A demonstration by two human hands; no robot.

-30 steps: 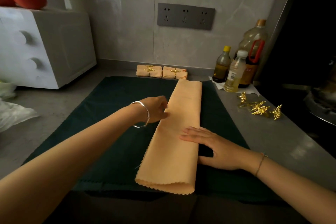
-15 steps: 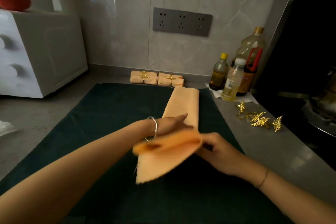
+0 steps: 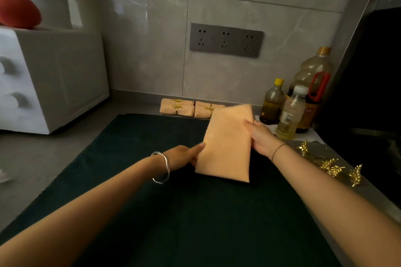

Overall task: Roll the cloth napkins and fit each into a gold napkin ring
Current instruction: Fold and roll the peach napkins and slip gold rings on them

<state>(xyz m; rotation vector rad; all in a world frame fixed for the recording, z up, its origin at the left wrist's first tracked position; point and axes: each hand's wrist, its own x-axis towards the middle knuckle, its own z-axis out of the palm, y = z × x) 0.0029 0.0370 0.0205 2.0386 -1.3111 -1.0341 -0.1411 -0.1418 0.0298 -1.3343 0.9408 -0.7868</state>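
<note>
Napkin of soft peach-orange cloth [image 3: 226, 145], folded to a short doubled panel, lying on the dark green mat [image 3: 173, 212] just beyond centre, toward one o'clock, far end lifting slightly. Judging by the drape: light, limp, no stiffness, likely to slump or unfold when released; not slippery against the mat, not fragile. Best taken along the two long edges, near the middle, so the layers stay stacked while rolling from the near folded end at six o'clock.

Looking flat and smooth, pinked zigzag edge showing along the nine o'clock side, clean fold at the near end, far corner blurring against the wall.

Left hand [image 3: 184, 156], silver bangle at the wrist, pressing its fingertips against the nine o'clock edge, grip mostly flat and apart rather than pinching. Right hand [image 3: 260, 136] clamping the three o'clock edge, thumb on top, fingers curling beneath.

Sitting at twelve o'clock by the tiled wall: finished peach rolls in gold rings [image 3: 186, 108], side by side. Waiting at three o'clock on the grey table [image 3: 43, 158]: loose gold leaf-pattern napkin rings [image 3: 329, 165], well apart from the cloth. Standing at two o'clock: oil bottles [image 3: 293, 110].
</note>
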